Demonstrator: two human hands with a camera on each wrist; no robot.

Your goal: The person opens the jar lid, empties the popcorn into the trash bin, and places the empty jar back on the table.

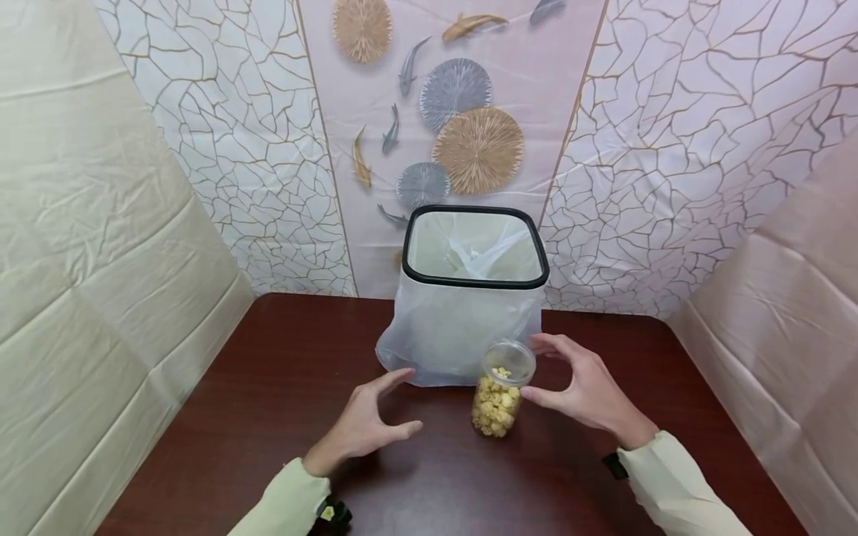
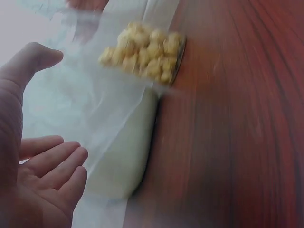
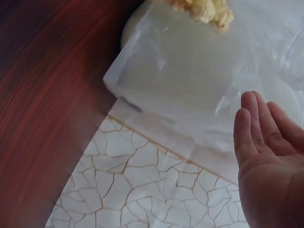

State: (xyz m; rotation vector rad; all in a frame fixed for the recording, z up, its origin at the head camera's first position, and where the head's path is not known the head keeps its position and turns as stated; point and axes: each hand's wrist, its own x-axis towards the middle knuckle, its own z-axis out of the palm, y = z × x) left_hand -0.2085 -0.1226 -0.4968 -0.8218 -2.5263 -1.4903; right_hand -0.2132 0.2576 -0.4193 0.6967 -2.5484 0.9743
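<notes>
Popcorn jar (image 1: 496,408) is seen on near side of bagged bin (image 1: 462,324), btwn L hand (image 1: 363,423) & R hand (image 1: 590,385); both are held spread, R-side contact w/ jar unclear.

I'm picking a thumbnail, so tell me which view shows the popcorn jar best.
The head view: the popcorn jar appears whole, clear top to base. The left wrist view shows its popcorn, the clear part faint and blurred; the right wrist view mainly catches popcorn cut off by the top edge.
</notes>
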